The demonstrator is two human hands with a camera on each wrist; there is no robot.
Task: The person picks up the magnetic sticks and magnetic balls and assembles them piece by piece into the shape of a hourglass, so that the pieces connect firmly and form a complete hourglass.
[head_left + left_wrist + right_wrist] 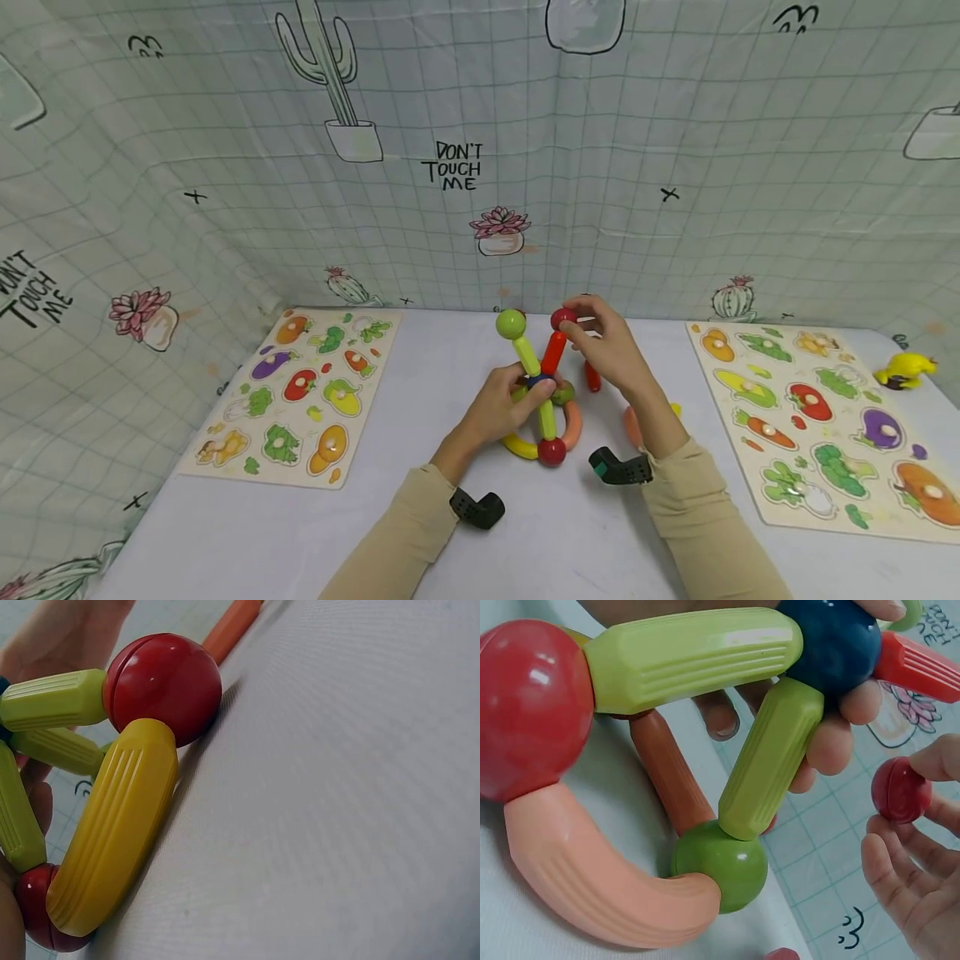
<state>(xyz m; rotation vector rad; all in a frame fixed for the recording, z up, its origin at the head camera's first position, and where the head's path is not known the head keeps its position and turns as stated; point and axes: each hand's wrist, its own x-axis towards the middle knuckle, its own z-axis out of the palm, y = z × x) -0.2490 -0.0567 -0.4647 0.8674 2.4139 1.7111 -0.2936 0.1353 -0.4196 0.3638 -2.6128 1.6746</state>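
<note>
A ball-and-rod construction stands on the white table in front of me. My left hand (501,406) grips it around the dark blue ball (830,645), where several rods meet. From there a red rod (553,354) slants up, and beside it a lime rod carries a green ball (511,323). My right hand (609,343) pinches a small red ball (901,790) at the red rod's upper end. Lower down, lime rods reach a red ball (552,452) and a green ball (720,866), joined by a peach curved rod (607,877). A yellow curved rod (120,825) lies along the base.
Behind my right hand lies a red piece (592,377); a peach curved piece (632,427) is partly hidden by my right forearm. Vegetable puzzle boards flank the work at left (262,423) and right (787,450). A yellow toy (905,371) sits far right. Patterned cloth (615,217) hangs behind.
</note>
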